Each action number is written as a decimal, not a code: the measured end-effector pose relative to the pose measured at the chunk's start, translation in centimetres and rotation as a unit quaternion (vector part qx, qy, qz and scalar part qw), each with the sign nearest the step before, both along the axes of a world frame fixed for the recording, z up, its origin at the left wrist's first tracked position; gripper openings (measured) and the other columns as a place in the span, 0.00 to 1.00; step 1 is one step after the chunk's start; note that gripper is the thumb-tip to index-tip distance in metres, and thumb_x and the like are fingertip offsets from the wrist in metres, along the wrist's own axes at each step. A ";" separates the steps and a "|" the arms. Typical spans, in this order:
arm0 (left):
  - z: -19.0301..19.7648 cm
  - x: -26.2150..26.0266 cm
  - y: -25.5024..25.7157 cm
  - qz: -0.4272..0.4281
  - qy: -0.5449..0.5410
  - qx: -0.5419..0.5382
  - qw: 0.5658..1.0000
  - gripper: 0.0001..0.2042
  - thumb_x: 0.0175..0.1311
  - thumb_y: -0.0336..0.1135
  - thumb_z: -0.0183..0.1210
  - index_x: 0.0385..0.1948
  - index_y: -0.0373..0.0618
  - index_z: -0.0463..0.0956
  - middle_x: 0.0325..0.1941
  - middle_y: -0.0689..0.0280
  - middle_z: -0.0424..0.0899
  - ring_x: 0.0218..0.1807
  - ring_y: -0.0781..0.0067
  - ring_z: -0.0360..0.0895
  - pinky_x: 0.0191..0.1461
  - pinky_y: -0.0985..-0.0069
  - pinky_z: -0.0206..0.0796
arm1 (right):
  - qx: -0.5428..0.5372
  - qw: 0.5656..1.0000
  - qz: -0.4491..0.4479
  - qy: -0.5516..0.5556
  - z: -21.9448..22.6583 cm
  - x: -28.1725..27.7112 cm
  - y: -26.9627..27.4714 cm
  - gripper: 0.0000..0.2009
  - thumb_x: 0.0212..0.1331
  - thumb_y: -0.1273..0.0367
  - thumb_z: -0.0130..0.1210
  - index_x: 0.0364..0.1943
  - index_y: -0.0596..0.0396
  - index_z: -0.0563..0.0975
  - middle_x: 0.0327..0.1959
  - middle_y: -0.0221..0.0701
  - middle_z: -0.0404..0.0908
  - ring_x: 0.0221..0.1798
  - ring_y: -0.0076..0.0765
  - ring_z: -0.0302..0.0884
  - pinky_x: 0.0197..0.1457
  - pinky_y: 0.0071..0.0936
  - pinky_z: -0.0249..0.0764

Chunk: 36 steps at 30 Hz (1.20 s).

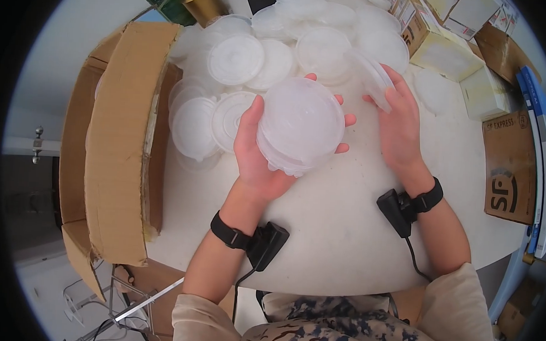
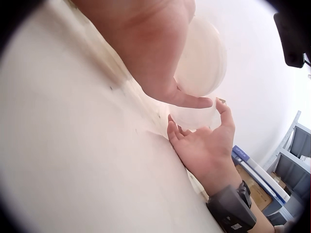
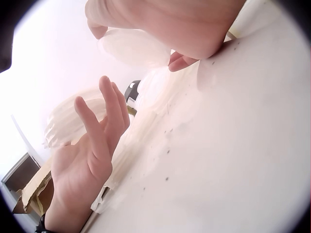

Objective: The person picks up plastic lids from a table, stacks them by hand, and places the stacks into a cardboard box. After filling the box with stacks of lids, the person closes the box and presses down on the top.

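Observation:
My left hand (image 1: 259, 170) holds a stack of round translucent plastic lids (image 1: 301, 120) above the table. Its thumb lies along the left side of the stack, and the fingertips stick out past the right side. In the right wrist view the stacked rims (image 3: 68, 121) show as layers over the palm. To the right, my right hand (image 1: 404, 130) pinches a plastic lid (image 1: 372, 77), tilted nearly on edge, between thumb and fingers. This lid is apart from the stack. Part of it is hidden behind the left hand in the left wrist view.
A heap of similar lids (image 1: 235, 58) spreads over the back of the white table (image 1: 343, 234). At the left stands an open cardboard box (image 1: 119, 139). Boxes (image 1: 509, 165) and blue folders (image 1: 541, 158) line the right edge. A green can (image 1: 166, 1) stands at the back left.

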<state>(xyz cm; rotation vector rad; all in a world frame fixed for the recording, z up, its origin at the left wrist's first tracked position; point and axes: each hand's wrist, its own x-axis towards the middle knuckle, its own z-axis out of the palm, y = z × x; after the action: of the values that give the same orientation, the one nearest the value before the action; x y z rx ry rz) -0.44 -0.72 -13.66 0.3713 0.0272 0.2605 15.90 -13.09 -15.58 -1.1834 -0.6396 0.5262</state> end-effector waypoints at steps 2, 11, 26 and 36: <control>0.5 0.1 -0.3 0.000 0.055 0.076 0.996 0.41 0.65 0.67 0.40 0.73 0.47 0.48 0.70 0.43 0.59 0.67 0.32 0.63 0.59 0.45 0.69 | 0.004 1.000 0.001 -0.001 0.0 0.0 -0.1 0.25 0.63 0.60 0.51 0.60 0.62 0.70 0.60 0.36 0.69 0.57 0.29 0.66 0.62 0.29 0.63; 0.4 0.1 -0.5 -0.029 0.074 0.041 0.996 0.40 0.64 0.66 0.43 0.72 0.47 0.49 0.69 0.43 0.60 0.66 0.33 0.64 0.58 0.45 0.69 | 0.047 0.998 0.048 0.001 0.0 -0.2 -0.3 0.25 0.63 0.62 0.51 0.61 0.62 0.68 0.61 0.34 0.70 0.59 0.29 0.67 0.61 0.30 0.65; 0.7 0.3 -0.5 -0.040 0.159 0.086 0.983 0.41 0.63 0.66 0.42 0.72 0.46 0.51 0.67 0.44 0.64 0.63 0.36 0.69 0.59 0.49 0.69 | -0.011 0.995 0.092 0.037 0.3 -0.2 -0.3 0.39 0.58 0.49 0.53 0.67 0.64 0.58 0.65 0.38 0.66 0.65 0.34 0.64 0.65 0.36 0.62; 0.1 0.2 -0.5 -0.067 0.129 0.054 0.988 0.35 0.68 0.56 0.42 0.71 0.44 0.52 0.65 0.52 0.70 0.61 0.46 0.73 0.64 0.58 0.65 | -0.025 0.993 0.111 0.028 0.3 -0.2 -0.3 0.41 0.57 0.47 0.54 0.66 0.64 0.59 0.64 0.39 0.67 0.65 0.34 0.64 0.66 0.35 0.62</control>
<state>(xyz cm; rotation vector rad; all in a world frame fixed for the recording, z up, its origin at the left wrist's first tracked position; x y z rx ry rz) -0.20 -1.21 -13.51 0.5115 0.2431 0.0794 15.73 -13.41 -15.27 -1.1458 -0.7186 0.7643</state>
